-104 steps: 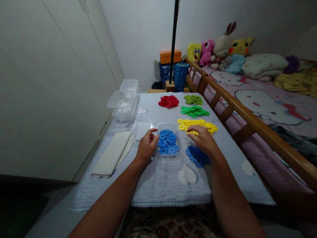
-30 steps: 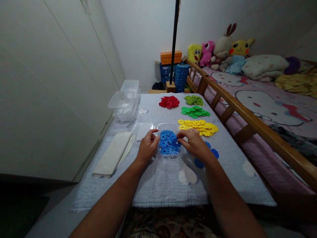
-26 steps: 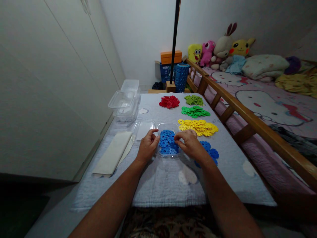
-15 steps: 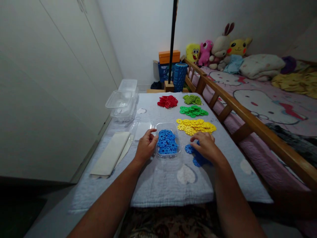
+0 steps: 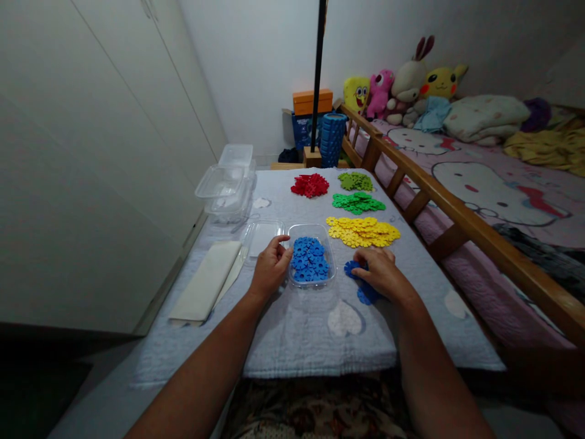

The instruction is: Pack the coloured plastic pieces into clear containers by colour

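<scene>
A clear plastic container (image 5: 332,277) stands in the middle of the cloth with several blue snowflake building discs (image 5: 309,262) inside. My left hand (image 5: 273,263) grips its left rim, index finger and thumb curled at the edge. To the right, more loose blue discs (image 5: 365,295) lie on the cloth, partly covered by my right hand (image 5: 380,269). That hand's thumb and fingertips close on a blue snowflake disc (image 5: 350,268) at the left of this pile. Its other fingers are bent, and the palm hides some discs.
Piles of yellow discs (image 5: 363,231), green discs (image 5: 359,202), olive-green discs (image 5: 355,181) and red discs (image 5: 309,185) lie farther back. A clear lid (image 5: 264,235), folded off-white sheets (image 5: 205,283) and stacked clear containers (image 5: 226,189) are leftward. A wooden bed rail (image 5: 411,183) borders the right.
My right hand has lowered slightly and its thumb and fingers have closed on a blue disc. My left hand stays at the container's rim. The view has shifted slightly.
</scene>
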`<state>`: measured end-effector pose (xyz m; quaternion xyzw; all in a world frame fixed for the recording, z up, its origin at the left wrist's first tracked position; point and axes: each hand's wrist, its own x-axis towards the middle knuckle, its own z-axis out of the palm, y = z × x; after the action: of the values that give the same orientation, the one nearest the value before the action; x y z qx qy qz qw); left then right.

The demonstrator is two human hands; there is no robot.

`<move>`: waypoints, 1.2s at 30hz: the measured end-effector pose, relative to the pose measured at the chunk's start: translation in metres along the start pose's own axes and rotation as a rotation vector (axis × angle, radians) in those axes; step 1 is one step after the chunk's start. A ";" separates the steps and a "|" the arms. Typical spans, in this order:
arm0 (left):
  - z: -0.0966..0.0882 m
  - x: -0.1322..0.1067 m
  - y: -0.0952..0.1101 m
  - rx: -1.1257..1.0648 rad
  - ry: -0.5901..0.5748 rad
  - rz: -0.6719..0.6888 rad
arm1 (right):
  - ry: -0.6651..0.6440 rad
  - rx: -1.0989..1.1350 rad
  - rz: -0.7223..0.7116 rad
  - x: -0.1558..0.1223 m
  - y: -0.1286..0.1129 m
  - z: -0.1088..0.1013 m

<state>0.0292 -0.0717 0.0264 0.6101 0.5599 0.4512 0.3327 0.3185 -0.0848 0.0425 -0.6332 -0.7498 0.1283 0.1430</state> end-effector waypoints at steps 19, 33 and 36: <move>0.000 0.000 0.002 -0.021 -0.011 -0.013 | 0.072 0.214 -0.124 0.019 -0.032 -0.039; -0.002 -0.001 0.005 -0.002 -0.012 -0.017 | 0.284 -0.015 -0.101 0.061 -0.066 0.003; -0.002 0.000 0.005 0.013 -0.014 -0.024 | 0.301 -0.048 -0.035 0.051 -0.046 -0.007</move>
<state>0.0296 -0.0730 0.0310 0.6087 0.5678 0.4391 0.3381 0.2713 -0.0417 0.0684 -0.6355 -0.7335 0.0116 0.2408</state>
